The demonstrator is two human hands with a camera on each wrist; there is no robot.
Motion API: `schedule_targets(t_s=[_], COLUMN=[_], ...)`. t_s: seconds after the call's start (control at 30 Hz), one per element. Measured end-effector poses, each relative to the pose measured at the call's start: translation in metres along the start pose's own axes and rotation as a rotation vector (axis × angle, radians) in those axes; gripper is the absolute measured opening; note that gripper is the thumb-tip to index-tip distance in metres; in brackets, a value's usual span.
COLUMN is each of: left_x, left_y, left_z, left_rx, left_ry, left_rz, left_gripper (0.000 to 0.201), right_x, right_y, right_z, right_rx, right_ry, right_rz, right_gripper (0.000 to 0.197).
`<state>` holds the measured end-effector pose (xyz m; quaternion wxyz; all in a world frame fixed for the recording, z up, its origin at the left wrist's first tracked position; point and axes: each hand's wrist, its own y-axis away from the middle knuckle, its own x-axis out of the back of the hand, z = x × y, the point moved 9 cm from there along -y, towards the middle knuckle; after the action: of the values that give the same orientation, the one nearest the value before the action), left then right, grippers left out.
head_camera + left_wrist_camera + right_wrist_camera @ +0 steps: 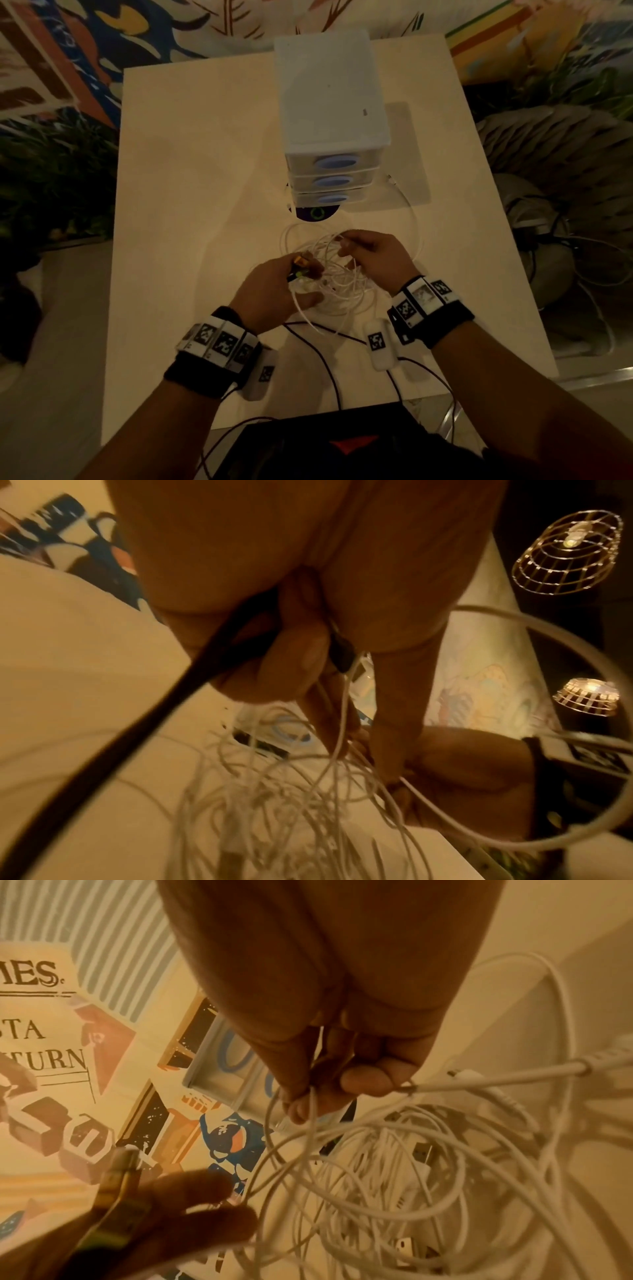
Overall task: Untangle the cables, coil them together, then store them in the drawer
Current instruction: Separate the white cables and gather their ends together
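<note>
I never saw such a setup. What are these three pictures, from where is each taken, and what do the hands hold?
There is no machine: a person works with two bare hands. One picture comes from a camera on the head, looking down; the other two come from cameras on the wrists, looking along the fingers. On the pale table stands a plastic drawer unit with three drawers; before it lies a tangle of white cables. The left hand holds a small object with orange and green parts, too blurred to name. The right hand pinches one thin white cable of the tangle.
</note>
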<state>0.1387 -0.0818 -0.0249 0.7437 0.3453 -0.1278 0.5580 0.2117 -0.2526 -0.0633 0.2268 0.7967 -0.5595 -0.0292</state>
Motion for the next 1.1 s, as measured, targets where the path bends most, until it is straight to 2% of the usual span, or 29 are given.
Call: schedule_targets(t_s=[0.1,0.23,0.27,0.33,0.43,0.5,0.7,0.8,0.9,0.97,1.1], left_x=[0.016,0.037,0.044,0.060,0.074,0.067,0.023,0.025,0.023,0.026,0.042], left_y=[0.008,0.016,0.015,0.011,0.000,-0.012,-0.044,-0.045,-0.043,-0.041,-0.036], left_z=[-0.011,-0.013,-0.015,-0.021,-0.019,-0.007,0.016,0.015,0.015,0.012,-0.005], left_rx=[0.023,0.054,0.057,0.076,0.095,0.067,0.026,0.028,0.016,0.037,0.116], left_ry=[0.051,0.048,0.041,0.053,0.136,0.146,-0.047,-0.021,-0.018,-0.003,0.133], left_rz=[-0.057,-0.147,-0.126,0.001,0.262,0.334,0.228,0.235,0.209,0.254,0.377], left_gripper=[0.042,0.055,0.056,0.048,0.013,0.016,0.024,0.020,0.018,0.010,0.008], right_x=[0.000,0.003,0.004,0.005,0.003,-0.001,-0.004,-0.002,-0.005,0.000,0.020], right_y=[0.000,-0.001,0.000,0.000,-0.002,-0.002,-0.005,-0.004,-0.004,-0.007,-0.007], right_z=[-0.001,-0.001,-0.002,-0.003,-0.003,-0.004,-0.011,-0.010,-0.012,-0.012,-0.006], right_rx=[0.016,0.034,0.035,0.047,0.065,0.079,0.046,-0.067,-0.035,-0.023,-0.055], right_ry=[-0.021,-0.063,-0.077,-0.084,-0.043,-0.011,0.030,0.025,0.164,0.176,0.209], right_rz=[-0.020,0.001,0.011,0.019,-0.016,-0.043,-0.047,-0.041,-0.028,0.045,0.175], right_gripper=[0.021,0.019,0.019,0.019,0.020,0.018,0.015,0.030,0.032,0.029,0.036])
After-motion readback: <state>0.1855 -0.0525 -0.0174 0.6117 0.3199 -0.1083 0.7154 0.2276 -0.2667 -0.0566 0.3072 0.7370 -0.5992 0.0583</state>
